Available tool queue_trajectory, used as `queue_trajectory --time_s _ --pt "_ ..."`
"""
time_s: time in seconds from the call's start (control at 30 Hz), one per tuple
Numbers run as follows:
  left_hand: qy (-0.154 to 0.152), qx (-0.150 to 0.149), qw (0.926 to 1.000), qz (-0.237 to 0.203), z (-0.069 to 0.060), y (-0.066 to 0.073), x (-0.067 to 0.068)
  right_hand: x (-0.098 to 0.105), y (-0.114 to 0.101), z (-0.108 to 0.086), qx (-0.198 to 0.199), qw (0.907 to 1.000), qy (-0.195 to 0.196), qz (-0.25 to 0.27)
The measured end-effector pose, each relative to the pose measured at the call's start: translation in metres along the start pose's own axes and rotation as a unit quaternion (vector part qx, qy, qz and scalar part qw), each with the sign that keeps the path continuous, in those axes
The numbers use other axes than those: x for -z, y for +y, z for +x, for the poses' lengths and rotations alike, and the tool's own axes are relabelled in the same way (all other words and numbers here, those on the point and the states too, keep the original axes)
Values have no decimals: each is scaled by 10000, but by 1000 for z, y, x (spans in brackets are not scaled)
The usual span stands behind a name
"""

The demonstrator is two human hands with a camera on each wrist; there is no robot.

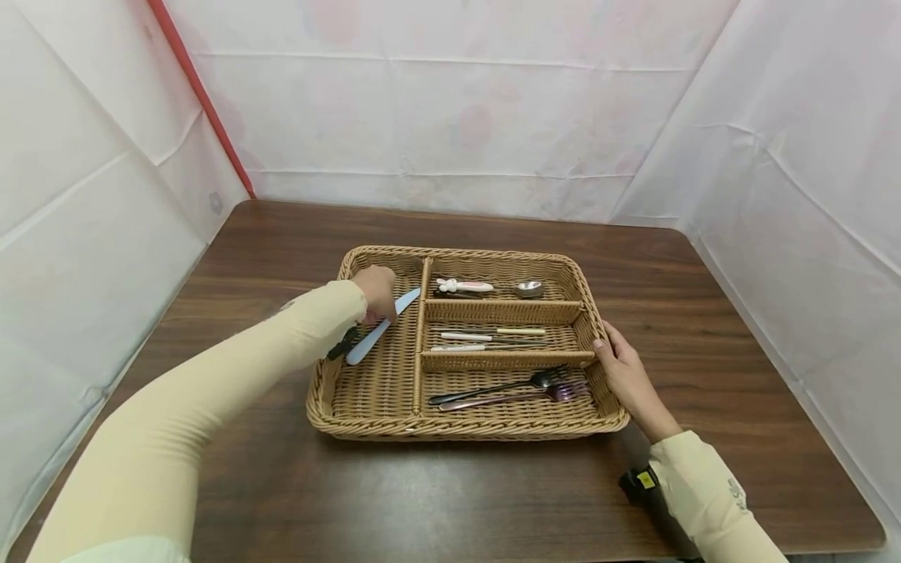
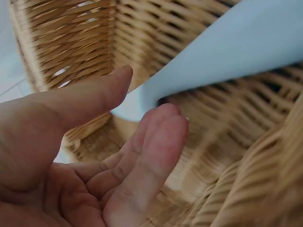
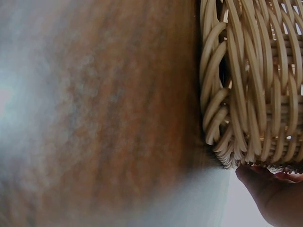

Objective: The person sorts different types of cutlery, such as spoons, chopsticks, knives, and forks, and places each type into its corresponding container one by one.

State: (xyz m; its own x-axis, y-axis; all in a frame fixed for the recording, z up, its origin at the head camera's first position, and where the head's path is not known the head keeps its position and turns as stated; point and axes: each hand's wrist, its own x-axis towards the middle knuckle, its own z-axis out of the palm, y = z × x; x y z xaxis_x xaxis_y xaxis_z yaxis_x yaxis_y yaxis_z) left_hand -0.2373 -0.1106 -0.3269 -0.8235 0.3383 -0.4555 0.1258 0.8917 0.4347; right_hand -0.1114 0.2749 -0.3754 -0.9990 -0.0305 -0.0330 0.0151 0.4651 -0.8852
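Observation:
A wicker basket (image 1: 464,428) with several compartments sits on the table. My left hand (image 1: 378,291) reaches into its long left compartment, over a light blue knife (image 1: 369,342) that lies at a slant. In the left wrist view, the thumb and fingers of that hand (image 2: 109,156) stand apart around one end of the knife (image 2: 213,56), with a gap showing between them; part of the knife passes behind the fingertips. On the basket's right side, my right hand (image 1: 626,379) holds the rim, its thumb over the top edge. The right wrist view shows that hand (image 3: 279,198) against the woven wall (image 3: 251,85).
Spoons (image 1: 529,289) and a rabbit-topped handle (image 1: 464,286) lie in the back right compartment. Chopsticks (image 1: 493,338) fill the middle one. A black fork (image 1: 507,385) and a purple fork (image 1: 521,399) lie in front. White sheeting (image 1: 457,117) encloses the brown table (image 1: 450,500).

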Motion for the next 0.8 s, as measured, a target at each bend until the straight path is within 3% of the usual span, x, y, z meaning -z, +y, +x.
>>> queue_trajectory --time_s 0.23,0.4,0.5,0.63,0.8 --pt "860 -488 9947 292 -33 13 26 7 -2 1 -231 9997 -106 -32" --pt "1489 -854 9840 472 -55 15 33 12 -7 3 -451 9985 -293 -41" --pt "1749 -1164 9758 613 -70 13 32 13 -6 5 -491 9977 -468 -24" --pt "1719 -1709 9682 611 -91 5 25 17 -3 5 -358 9966 -715 -211" --pt "1897 -2225 9512 981 -109 -4 7 28 -6 -4 324 9945 -659 -750"
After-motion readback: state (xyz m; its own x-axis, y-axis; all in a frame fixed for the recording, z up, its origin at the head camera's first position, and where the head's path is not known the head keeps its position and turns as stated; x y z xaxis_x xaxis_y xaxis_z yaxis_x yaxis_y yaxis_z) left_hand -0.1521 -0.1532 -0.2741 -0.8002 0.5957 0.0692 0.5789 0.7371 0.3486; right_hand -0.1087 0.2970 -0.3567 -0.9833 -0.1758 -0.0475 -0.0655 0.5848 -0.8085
